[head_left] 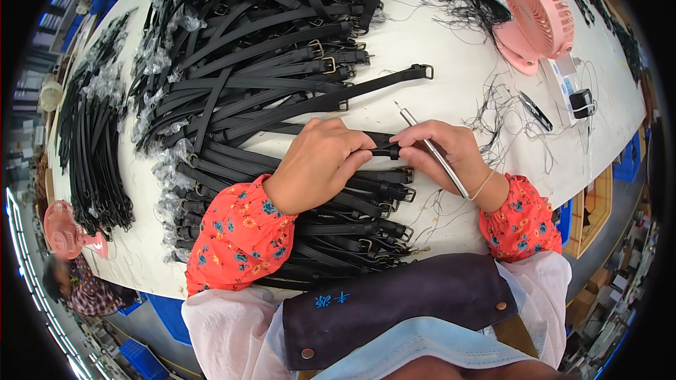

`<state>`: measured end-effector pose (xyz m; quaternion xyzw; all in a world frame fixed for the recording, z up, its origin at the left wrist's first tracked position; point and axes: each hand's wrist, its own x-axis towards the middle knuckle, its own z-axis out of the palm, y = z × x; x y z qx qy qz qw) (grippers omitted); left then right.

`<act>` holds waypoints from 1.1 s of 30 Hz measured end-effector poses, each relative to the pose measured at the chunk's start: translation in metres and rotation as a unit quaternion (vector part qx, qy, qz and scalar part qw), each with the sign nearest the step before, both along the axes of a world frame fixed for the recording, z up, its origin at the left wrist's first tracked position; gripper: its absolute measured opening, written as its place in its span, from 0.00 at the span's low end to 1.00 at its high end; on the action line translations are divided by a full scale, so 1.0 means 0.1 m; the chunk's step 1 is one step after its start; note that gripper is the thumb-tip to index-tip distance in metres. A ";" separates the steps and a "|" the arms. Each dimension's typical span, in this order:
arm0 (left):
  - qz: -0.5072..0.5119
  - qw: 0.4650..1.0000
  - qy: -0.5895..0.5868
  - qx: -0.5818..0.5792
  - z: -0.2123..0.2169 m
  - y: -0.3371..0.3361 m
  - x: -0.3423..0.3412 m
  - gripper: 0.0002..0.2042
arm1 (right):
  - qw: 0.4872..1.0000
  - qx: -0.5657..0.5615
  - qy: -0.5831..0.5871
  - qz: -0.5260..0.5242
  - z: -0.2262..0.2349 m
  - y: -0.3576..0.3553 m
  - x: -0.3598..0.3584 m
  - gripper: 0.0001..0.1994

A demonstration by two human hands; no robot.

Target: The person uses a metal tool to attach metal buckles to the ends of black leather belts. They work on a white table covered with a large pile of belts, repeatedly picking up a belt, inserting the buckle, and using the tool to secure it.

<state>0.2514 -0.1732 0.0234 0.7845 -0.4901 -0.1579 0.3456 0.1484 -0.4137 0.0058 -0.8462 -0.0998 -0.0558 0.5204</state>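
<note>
My left hand (320,162) is closed, thumb and forefinger pinching a black belt (381,149) near its end. Facing it, my right hand (445,153) has its fingertips on the same belt end, at a narrow loop. A slim silver pen-like tool with a pointed tip (445,165) is also held in the right hand, slanting up and left between the fingers. Under and around both hands lies a large pile of black belts (260,98) with brass-coloured buckles. One belt with a dark buckle (424,72) sticks out beyond the others. My left hand hides part of the pinched belt.
A pink fan (539,17) stands at the far right, near black-handled snips (535,111), a black plug adapter (581,103) and loose black threads (496,112). At the left are another belt bundle (98,148) and a second pink fan (65,231). Clear plastic wrap (172,197) covers some belt ends.
</note>
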 end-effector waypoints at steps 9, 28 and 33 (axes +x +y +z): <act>-0.009 0.989 0.142 0.039 0.00 -0.02 0.07 0.13 | 1.000 0.012 0.000 -0.007 0.01 0.02 0.00 0.07; 0.009 0.999 0.014 -0.041 -0.12 -0.03 0.00 0.04 | 0.999 -0.024 -0.038 -0.031 -0.01 -0.01 0.02 0.08; -0.065 0.993 0.100 -0.003 0.05 -0.02 -0.02 0.05 | 0.991 -0.078 -0.087 -0.064 -0.01 -0.03 0.05 0.09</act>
